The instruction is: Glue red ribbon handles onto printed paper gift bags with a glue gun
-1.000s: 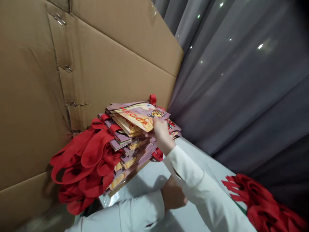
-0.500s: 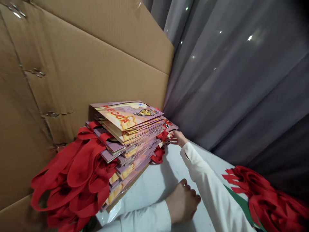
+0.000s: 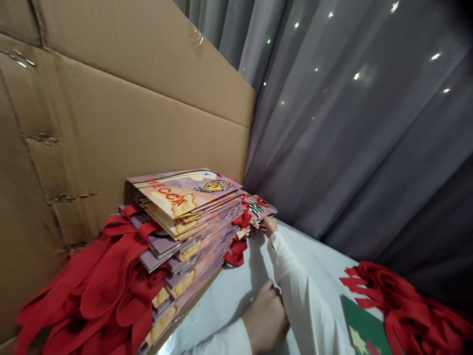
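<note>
My right hand [image 3: 270, 226] reaches to the far end of the white table, its fingers at the near edge of a patterned paper gift bag [image 3: 258, 206] with a striped bow-like print. Part of that grip is hidden. My left hand [image 3: 266, 313] is low over the table, curled into a fist with nothing visible in it. Left of both hands rises a tall pile of flat paper gift bags [image 3: 195, 236]; the top one bears "MECCA" and a butterfly. Red ribbon handles [image 3: 99, 291] spill from the pile's near end.
A large cardboard box [image 3: 155, 113] stands upright behind the pile. Grey curtains [image 3: 332, 148] with small star-shaped lights hang on the right. More red ribbon handles [image 3: 410, 305] and a green bag [image 3: 364, 325] lie at the right edge of the white table [image 3: 221, 296].
The view has shifted, so the pile sits lower and further left. My right hand stays at the far bags, whose striped print shows more. My left fist has moved slightly left and lower.
</note>
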`<state>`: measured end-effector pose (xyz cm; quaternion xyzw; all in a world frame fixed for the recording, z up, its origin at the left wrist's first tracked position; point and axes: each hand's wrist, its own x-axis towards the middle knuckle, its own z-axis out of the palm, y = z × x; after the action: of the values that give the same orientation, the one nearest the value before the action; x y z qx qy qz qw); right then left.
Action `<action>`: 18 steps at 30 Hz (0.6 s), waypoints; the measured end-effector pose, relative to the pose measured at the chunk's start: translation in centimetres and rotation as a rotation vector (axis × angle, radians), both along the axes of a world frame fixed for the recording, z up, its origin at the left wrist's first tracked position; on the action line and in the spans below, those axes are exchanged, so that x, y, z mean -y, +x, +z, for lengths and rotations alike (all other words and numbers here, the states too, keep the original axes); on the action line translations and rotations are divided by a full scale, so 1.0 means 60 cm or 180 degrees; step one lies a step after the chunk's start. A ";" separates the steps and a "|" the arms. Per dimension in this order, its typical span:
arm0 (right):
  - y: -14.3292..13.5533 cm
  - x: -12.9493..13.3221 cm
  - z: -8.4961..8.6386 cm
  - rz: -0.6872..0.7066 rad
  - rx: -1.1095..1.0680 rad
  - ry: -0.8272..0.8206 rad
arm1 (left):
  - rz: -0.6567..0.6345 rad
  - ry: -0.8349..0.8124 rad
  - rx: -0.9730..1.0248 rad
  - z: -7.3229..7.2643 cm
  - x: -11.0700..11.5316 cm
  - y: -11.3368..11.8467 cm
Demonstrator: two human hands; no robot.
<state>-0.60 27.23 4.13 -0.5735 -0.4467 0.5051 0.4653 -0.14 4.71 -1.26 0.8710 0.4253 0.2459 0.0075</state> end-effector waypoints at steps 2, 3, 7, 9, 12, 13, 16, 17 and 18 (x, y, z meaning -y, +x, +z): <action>0.038 0.014 0.005 -0.0175 -0.0006 -0.0073 | 0.0274 0.0052 0.0021 0.017 -0.007 -0.015; 0.061 0.026 0.008 -0.0247 -0.0012 -0.0043 | 0.0499 0.0186 0.0159 0.023 -0.010 -0.021; 0.166 0.115 0.027 -0.0252 -0.0084 0.0468 | 0.1137 0.0949 0.0803 0.039 -0.020 -0.037; 0.209 0.170 0.037 -0.0155 -0.0112 0.0755 | 0.1063 0.0783 0.1272 0.047 -0.023 -0.038; 0.254 0.238 0.050 0.0106 -0.0081 0.1065 | 0.0551 -0.0617 0.2905 0.068 -0.030 -0.023; 0.265 0.252 0.053 0.0154 0.0072 0.1235 | 0.0395 -0.1173 0.3430 0.076 -0.034 -0.014; 0.302 0.266 0.055 -0.0191 0.0731 0.1786 | 0.0226 -0.2358 0.4224 0.099 -0.047 0.018; 0.316 0.263 0.054 -0.0454 0.0962 0.1889 | 0.0211 -0.2612 0.4275 0.106 -0.051 0.026; 0.331 0.257 0.051 -0.0735 0.1164 0.1902 | 0.0191 -0.2893 0.4362 0.111 -0.054 0.032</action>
<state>19.24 11.79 7.20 -0.5397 -0.5826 0.1857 0.5786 1.77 7.97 5.40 0.4280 0.4076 0.5270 0.6108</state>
